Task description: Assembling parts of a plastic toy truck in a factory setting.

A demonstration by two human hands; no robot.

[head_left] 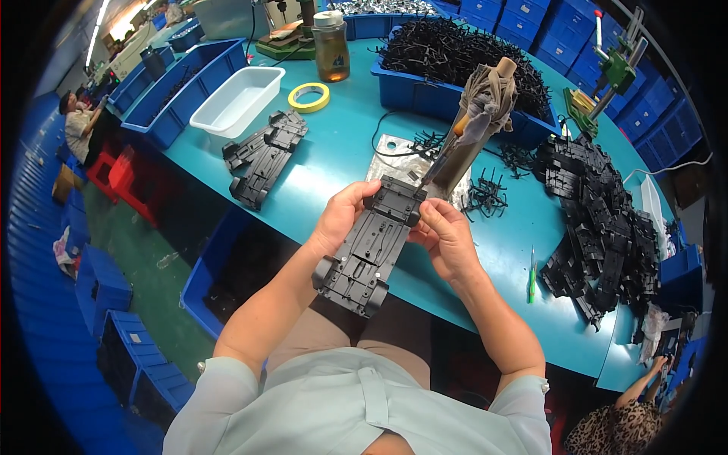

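A black plastic toy car chassis (368,246), with wheels at its near end, is held up between my two hands over the table's front edge. My left hand (343,218) is closed on its left side, thumb near the far corner. On the other side my right hand (449,239) pinches the far right edge by a wheel. Just beyond that end, a slim iron-like tool (438,163) slants down from a post wrapped in grey cloth (489,98). Its tip is close to the chassis; I cannot tell whether they touch. Small black branched parts (486,194) lie right of the post.
Two chassis (267,163) lie at left, near a white tray (237,102) and yellow tape (309,97). A blue bin (413,92) heaped with black parts stands behind. Many chassis (599,227) pile up at right, beside a green-handled screwdriver (532,280). A drink bottle (331,49) stands at back.
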